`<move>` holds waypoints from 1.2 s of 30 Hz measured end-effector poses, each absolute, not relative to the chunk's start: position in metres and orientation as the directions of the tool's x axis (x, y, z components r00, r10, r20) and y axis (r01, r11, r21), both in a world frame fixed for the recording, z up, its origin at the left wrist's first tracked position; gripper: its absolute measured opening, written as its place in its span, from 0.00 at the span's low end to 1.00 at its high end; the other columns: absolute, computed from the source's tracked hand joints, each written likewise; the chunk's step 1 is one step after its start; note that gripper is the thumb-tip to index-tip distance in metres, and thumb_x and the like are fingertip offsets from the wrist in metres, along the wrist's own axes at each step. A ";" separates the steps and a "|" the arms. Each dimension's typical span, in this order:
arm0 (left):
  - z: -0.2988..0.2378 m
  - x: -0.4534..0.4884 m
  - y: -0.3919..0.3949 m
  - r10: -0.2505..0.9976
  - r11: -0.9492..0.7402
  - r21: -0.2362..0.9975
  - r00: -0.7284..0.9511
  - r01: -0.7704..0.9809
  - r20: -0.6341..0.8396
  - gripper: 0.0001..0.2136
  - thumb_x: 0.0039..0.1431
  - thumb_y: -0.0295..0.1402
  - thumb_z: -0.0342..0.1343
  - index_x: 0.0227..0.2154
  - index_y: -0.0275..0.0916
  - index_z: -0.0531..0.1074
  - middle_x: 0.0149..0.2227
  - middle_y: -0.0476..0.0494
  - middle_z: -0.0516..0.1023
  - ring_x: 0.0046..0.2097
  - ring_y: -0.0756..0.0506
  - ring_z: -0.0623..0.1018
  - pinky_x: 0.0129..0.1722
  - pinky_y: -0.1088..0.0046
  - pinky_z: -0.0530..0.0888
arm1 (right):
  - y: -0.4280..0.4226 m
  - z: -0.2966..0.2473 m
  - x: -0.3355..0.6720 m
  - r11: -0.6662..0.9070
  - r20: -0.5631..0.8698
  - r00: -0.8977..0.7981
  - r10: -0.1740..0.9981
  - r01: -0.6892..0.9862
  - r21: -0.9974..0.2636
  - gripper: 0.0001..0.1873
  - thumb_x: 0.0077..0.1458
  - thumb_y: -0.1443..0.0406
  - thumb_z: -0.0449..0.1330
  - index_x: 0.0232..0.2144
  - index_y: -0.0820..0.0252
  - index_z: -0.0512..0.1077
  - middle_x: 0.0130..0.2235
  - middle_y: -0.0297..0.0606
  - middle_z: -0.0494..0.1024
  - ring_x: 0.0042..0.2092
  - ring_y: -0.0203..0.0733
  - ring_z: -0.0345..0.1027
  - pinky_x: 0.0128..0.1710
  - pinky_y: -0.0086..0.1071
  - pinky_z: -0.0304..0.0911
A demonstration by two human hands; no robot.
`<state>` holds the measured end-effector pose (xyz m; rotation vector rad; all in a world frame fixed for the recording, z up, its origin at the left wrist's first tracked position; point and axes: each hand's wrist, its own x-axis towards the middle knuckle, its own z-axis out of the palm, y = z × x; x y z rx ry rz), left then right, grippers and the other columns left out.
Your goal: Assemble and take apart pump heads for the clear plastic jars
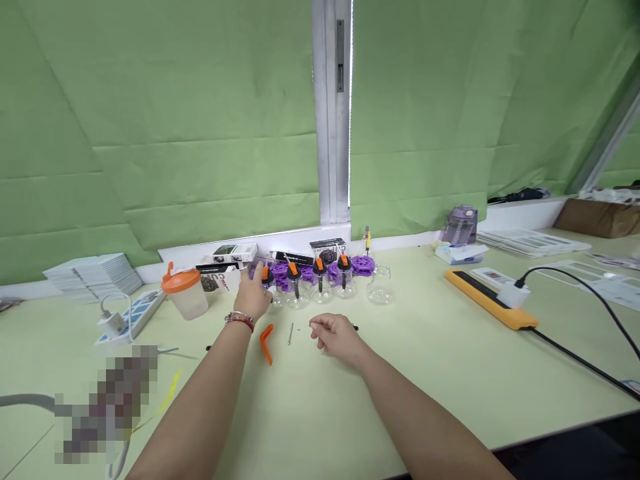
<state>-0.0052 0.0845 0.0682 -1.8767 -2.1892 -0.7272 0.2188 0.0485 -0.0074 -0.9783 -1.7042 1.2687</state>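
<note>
- Four stoppered glass bottles [320, 293] stand in a row at the back of the counter [445, 387], each topped in orange and black, with dark stems showing down inside the clear walls.
- Left hand [253, 297] is up at the leftmost bottle [266, 275], fingers about its top — and the hand covers so much that I can't tell whether they're clamped on it.
- Right hand [333, 335] hangs low over the middle, fingers curled, tips near one another; whether they pinch anything, I can't tell.
- Between the hands: an orange bent piece [267, 343] nearer the left forearm, a thin metal rod [291, 333] beside it, and a tiny bit [299, 329] just right of the rod.
- At the right end of the row, a glass flask [381, 291] stands with its open neck up, clear right through.
- Over left, a translucent plastic jar [191, 305] wears an orange lid [181, 281], next to a printed carton [220, 279].
- Purple openwork discs [363, 266] crowd right behind the bottles — a tight backdrop, with another black-and-white carton [327, 250] at the wall.
- Far right, a purple drinking bottle [460, 225] stands behind a tissue pack [459, 253]; a yellow power strip [487, 300] slants across nearer, a white charger [513, 294] plugged in.
</note>
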 end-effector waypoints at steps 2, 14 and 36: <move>0.062 -0.007 0.103 0.898 0.051 0.305 -0.177 0.951 0.402 0.34 0.51 0.29 0.53 0.63 0.39 0.49 0.63 0.28 0.50 0.59 0.35 0.65 0.53 0.62 0.66 | 0.049 -0.005 0.220 0.205 0.148 -0.374 0.916 0.118 -0.972 0.14 0.55 0.56 0.53 0.35 0.59 0.73 0.32 0.37 0.75 0.25 0.32 0.67 0.22 0.25 0.60; 0.064 -0.014 0.101 0.789 -0.020 0.544 -0.321 0.839 0.524 0.27 0.55 0.29 0.48 0.59 0.34 0.54 0.54 0.33 0.65 0.55 0.39 0.67 0.55 0.63 0.65 | 0.054 -0.001 0.224 0.184 0.155 -0.265 0.952 0.091 -0.979 0.13 0.53 0.57 0.54 0.33 0.59 0.73 0.31 0.36 0.75 0.23 0.32 0.66 0.21 0.26 0.59; 0.026 0.034 -0.041 0.994 0.102 0.865 0.021 -0.491 -0.105 0.14 0.43 0.28 0.55 0.37 0.35 0.71 0.28 0.43 0.76 0.27 0.45 0.76 0.27 0.70 0.73 | 0.039 0.007 0.211 -0.298 -0.312 -0.324 0.893 0.092 -0.950 0.23 0.55 0.49 0.53 0.20 0.61 0.61 0.12 0.25 0.59 0.12 0.25 0.45 0.13 0.23 0.39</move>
